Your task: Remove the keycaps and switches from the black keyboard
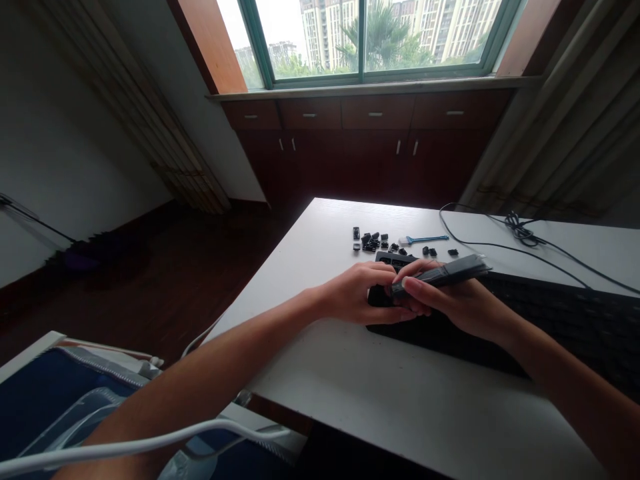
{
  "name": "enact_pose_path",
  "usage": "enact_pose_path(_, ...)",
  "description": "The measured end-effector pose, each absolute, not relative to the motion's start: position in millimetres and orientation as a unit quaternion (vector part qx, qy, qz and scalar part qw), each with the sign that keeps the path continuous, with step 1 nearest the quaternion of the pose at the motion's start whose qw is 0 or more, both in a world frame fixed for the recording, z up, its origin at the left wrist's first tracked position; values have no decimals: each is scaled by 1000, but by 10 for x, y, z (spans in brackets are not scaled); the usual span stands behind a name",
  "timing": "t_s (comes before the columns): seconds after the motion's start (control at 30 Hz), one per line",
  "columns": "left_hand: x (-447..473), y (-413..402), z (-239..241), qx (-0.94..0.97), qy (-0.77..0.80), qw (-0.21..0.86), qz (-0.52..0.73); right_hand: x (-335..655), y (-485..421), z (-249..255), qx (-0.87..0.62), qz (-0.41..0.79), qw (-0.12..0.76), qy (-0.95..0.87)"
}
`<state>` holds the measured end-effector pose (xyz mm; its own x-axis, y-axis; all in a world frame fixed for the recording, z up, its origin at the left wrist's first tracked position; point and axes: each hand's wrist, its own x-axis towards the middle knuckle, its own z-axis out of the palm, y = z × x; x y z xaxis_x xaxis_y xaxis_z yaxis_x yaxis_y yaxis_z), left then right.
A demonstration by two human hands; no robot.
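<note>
My forearms reach over the near edge of the white table [380, 400]. My left hand [357, 297] lies curled on the left end of the black keyboard [550, 313]. Its fingertips are hidden behind my other hand, so I cannot tell whether they pinch anything. My right hand [460, 307] is clamped around a slim dark tool [443, 272], held nearly level just above the keyboard's left end, its near tip beside my left fingers. Beyond lie loose black keycaps [373, 241], a blue brush [425, 239] and a black cable [520, 233], then the window [360, 33].
</note>
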<state>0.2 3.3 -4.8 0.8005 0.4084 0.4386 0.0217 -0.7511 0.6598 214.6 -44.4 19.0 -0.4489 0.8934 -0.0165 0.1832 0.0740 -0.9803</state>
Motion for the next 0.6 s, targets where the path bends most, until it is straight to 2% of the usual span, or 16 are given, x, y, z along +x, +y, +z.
enact_pose_path(0.2,-10,51,-38,874,130,379,275,2172,-404,128,-355,582,377,-627)
enact_pose_path(0.43,2,26,-23,874,136,370,285,2398,-352,165,-284,665,313,-616)
enact_pose_path(0.6,40,-15,-24,868,128,375,299,2423,-339,126,-298,637,349,-620)
